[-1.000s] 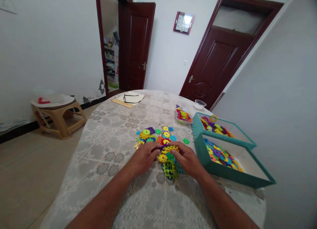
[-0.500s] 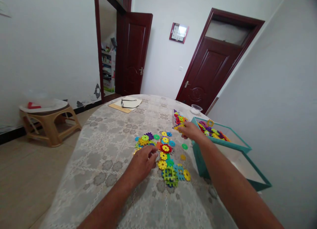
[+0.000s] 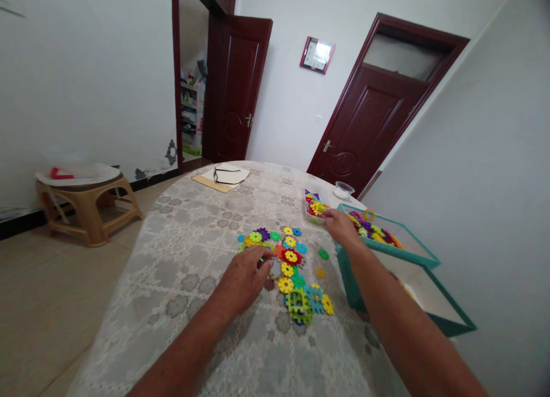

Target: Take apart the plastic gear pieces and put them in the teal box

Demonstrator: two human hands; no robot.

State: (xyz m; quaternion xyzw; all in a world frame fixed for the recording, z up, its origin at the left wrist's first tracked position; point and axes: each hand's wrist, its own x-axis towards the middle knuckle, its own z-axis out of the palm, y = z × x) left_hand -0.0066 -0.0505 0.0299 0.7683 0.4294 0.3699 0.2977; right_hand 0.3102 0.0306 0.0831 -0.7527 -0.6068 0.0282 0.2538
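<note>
My left hand (image 3: pixel 249 269) rests over the table just left of a cluster of joined plastic gear-shaped pieces (image 3: pixel 291 256), its thumb and fingers apart. Yellow flower-like discs, a red one and blue and green ones make up the cluster, with a lime green lattice ball (image 3: pixel 298 305) at its near end. More pieces (image 3: pixel 255 238) lie beyond my left fingers, partly covered. My right hand (image 3: pixel 341 226) is at the near right edge of a small clear tray (image 3: pixel 315 218) of mixed pieces. Its fingers are curled together, and what they hold is hidden.
Two teal-edged boxes (image 3: pixel 429 259) stand on the right, the far one full of colourful pieces. Loose green (image 3: pixel 323 254) and orange (image 3: pixel 320 273) discs lie near them. A clear bowl (image 3: pixel 344 189) and glasses (image 3: pixel 226 176) on papers are at the back. A stool (image 3: pixel 88 205) stands left.
My right hand has moved slightly right, off the tray's front, where a purple and yellow patch showed at its fingertips. My left hand stays nearly in place. The view has shifted a little.
</note>
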